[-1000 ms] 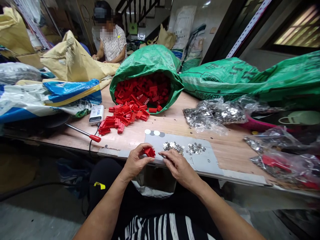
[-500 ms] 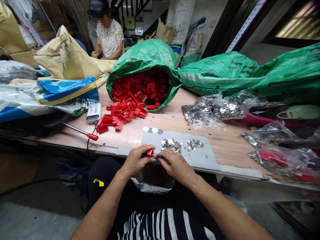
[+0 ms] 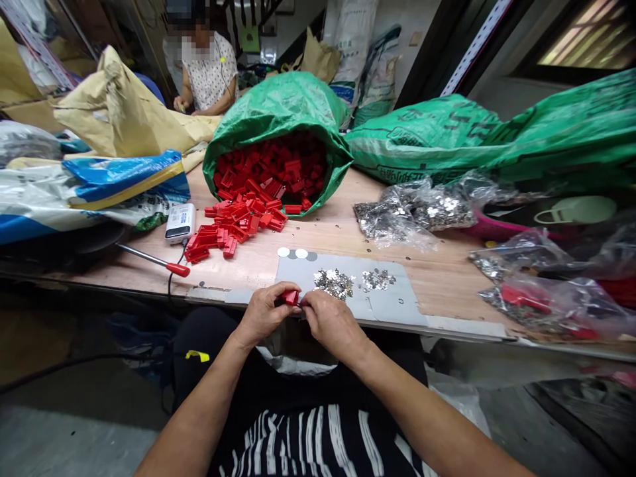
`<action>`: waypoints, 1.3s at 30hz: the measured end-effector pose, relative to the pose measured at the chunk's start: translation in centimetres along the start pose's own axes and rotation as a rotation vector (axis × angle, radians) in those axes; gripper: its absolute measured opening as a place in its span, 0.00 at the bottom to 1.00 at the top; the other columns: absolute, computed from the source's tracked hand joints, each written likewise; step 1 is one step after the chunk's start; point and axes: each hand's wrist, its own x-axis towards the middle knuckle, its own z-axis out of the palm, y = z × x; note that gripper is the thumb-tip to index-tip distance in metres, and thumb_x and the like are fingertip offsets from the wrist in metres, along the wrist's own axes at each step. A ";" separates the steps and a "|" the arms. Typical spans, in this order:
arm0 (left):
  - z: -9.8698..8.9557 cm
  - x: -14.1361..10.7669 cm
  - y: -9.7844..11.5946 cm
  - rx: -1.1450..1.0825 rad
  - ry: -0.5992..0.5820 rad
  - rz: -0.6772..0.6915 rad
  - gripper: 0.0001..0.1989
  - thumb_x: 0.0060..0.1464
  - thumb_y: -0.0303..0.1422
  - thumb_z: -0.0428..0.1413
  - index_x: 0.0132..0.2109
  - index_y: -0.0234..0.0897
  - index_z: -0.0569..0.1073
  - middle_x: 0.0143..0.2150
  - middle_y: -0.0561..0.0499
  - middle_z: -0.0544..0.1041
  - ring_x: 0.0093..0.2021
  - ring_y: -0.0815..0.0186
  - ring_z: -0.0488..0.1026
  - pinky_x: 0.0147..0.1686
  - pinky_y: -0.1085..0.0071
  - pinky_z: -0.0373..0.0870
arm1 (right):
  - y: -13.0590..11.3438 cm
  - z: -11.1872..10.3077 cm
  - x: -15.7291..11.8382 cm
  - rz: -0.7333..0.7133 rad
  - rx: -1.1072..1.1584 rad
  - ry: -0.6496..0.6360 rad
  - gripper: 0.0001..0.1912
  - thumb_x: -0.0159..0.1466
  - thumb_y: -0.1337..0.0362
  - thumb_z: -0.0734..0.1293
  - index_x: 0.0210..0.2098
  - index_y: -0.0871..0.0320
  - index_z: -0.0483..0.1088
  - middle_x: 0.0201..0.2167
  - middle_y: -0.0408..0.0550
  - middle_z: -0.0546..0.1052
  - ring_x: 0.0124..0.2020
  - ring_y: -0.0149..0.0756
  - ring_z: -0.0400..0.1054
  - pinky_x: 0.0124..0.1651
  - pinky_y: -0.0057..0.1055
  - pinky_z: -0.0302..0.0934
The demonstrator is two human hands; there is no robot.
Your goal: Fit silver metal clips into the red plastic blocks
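Between thumb and fingers, my left hand point(image 3: 265, 313) grips a red plastic part point(image 3: 290, 297) above the table's front edge. My right hand point(image 3: 330, 318) is closed right beside it, its fingertips meeting the part's right end; a thin dark piece shows there, too small to make out. Just behind my hands, two piles of small silvery metal pieces point(image 3: 334, 283) lie on a grey mat point(image 3: 405, 291). Farther back on the left, loose red parts point(image 3: 229, 246) spill from the mouth of a green sack point(image 3: 293, 99).
A red-tipped metal lever point(image 3: 149, 257) and a white device point(image 3: 180, 222) are at the left. Clear bags of metal pieces point(image 3: 415, 212) lie on the right, near a pink basin point(image 3: 489, 228). Another person point(image 3: 209, 73) sits across the table.
The view has shifted slightly. My right hand has drawn closer to the red part, and less of the thin dark piece shows between them.
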 end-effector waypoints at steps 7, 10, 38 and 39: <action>0.7 -0.6 0.5 -0.162 0.126 -0.044 0.15 0.44 0.31 0.64 0.42 0.39 0.74 0.39 0.50 0.77 0.39 0.64 0.74 0.43 0.69 0.67 | 1.8 0.5 -0.8 -0.169 0.251 0.093 0.11 0.68 0.67 0.57 0.48 0.55 0.65 0.41 0.50 0.71 0.43 0.37 0.67 0.46 0.32 0.61; 1.6 -0.8 1.7 -0.472 0.241 -0.118 0.15 0.46 0.31 0.63 0.43 0.39 0.71 0.40 0.51 0.76 0.41 0.65 0.75 0.44 0.70 0.67 | 2.8 0.2 -1.3 -0.176 0.437 0.140 0.10 0.68 0.67 0.55 0.47 0.55 0.62 0.40 0.48 0.71 0.41 0.35 0.66 0.45 0.32 0.60; 4.5 -2.8 4.5 -1.512 0.217 -0.581 0.06 0.56 0.32 0.57 0.34 0.32 0.71 0.35 0.46 0.79 0.41 0.63 0.78 0.53 0.62 0.68 | 3.3 -0.5 -1.7 -0.188 0.640 0.002 0.20 0.70 0.55 0.52 0.43 0.56 0.72 0.29 0.44 0.75 0.28 0.30 0.67 0.32 0.25 0.60; 4.4 -3.1 4.2 -1.473 0.170 -0.552 0.07 0.55 0.33 0.58 0.33 0.33 0.70 0.35 0.47 0.78 0.41 0.63 0.77 0.53 0.62 0.68 | 3.4 -0.5 -1.6 -0.176 0.633 -0.020 0.20 0.70 0.55 0.52 0.43 0.56 0.72 0.26 0.43 0.73 0.25 0.29 0.65 0.30 0.25 0.59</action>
